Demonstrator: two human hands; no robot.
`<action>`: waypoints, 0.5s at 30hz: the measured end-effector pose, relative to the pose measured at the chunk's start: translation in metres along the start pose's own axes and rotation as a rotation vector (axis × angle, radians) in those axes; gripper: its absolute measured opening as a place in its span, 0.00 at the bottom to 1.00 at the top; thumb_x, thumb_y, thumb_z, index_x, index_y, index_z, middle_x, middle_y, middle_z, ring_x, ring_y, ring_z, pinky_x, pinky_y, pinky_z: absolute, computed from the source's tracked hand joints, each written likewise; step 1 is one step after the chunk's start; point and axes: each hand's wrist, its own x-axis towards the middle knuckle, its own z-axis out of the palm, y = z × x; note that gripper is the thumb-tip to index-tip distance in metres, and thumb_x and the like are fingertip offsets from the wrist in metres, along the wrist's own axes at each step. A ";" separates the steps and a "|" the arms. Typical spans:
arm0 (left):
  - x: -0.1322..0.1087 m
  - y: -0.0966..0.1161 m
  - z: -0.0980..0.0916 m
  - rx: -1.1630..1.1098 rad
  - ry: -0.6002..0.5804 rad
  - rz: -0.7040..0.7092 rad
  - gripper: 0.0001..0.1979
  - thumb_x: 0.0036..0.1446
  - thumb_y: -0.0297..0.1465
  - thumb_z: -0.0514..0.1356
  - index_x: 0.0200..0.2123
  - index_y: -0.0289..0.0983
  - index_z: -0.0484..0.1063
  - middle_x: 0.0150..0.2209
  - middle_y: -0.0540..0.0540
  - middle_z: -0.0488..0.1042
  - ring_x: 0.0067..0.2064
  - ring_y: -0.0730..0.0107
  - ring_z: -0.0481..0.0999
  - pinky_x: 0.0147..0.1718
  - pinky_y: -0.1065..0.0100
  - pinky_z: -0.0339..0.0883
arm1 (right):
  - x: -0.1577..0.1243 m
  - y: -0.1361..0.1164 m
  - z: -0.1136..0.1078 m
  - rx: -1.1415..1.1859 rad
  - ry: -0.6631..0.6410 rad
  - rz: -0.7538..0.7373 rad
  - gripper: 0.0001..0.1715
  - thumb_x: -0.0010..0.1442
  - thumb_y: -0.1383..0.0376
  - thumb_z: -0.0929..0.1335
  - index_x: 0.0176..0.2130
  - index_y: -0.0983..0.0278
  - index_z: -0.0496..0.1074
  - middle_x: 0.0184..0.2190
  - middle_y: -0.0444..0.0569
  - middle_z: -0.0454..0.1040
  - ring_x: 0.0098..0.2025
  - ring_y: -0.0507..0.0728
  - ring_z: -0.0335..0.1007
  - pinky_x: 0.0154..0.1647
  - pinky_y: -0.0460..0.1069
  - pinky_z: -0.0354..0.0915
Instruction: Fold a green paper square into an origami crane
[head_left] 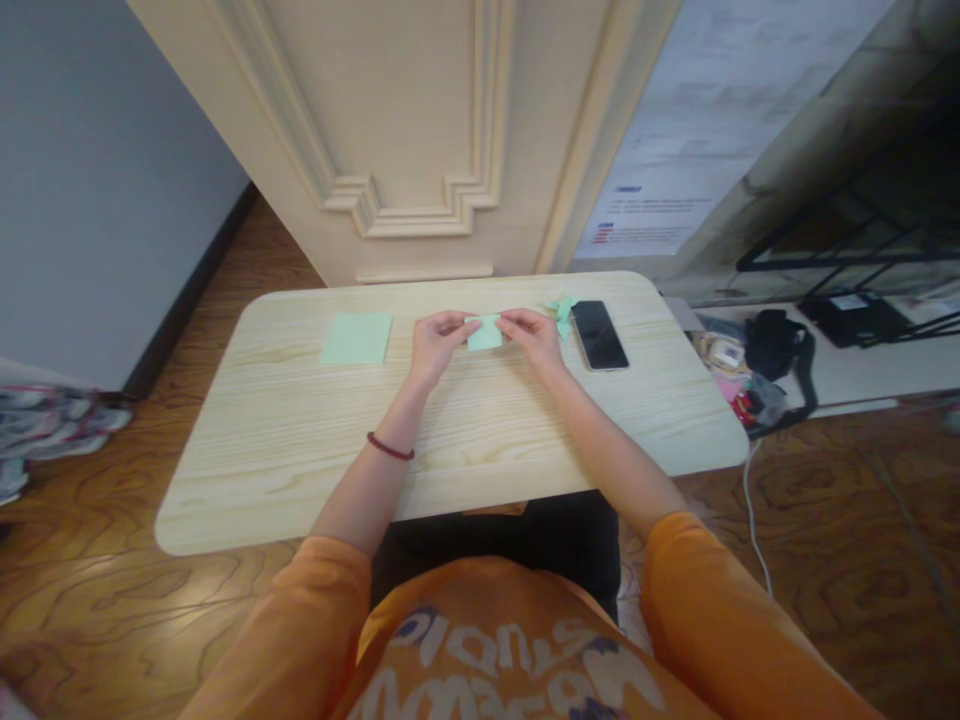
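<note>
My left hand (pixel 437 342) and my right hand (pixel 532 337) meet above the middle of a light wood table (pixel 262 470). Both pinch the edges of a small folded piece of mint green paper (pixel 484 333). To the left, a flat sheet of the same green paper (pixel 356 338) lies on the table. Just beyond my right hand sits a small folded green paper shape (pixel 561 314), its exact form unclear. A black smartphone (pixel 600 336) lies face up to its right. A dark red cord bracelet (pixel 390 446) circles my left wrist.
A panelled cream door (pixel 405 120) stands beyond the table. On the right, a low white shelf holds a black bag (pixel 772 345) and mixed small items. A white cable (pixel 752 520) runs down to the wooden floor. Patterned cloth (pixel 45 430) lies at left.
</note>
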 end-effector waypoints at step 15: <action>0.001 0.002 -0.003 -0.010 -0.037 -0.072 0.27 0.29 0.47 0.74 0.29 0.33 0.78 0.28 0.44 0.79 0.31 0.67 0.78 0.33 0.66 0.73 | 0.001 -0.002 0.000 -0.025 -0.025 0.002 0.22 0.42 0.48 0.76 0.26 0.63 0.72 0.22 0.43 0.70 0.29 0.53 0.68 0.34 0.49 0.65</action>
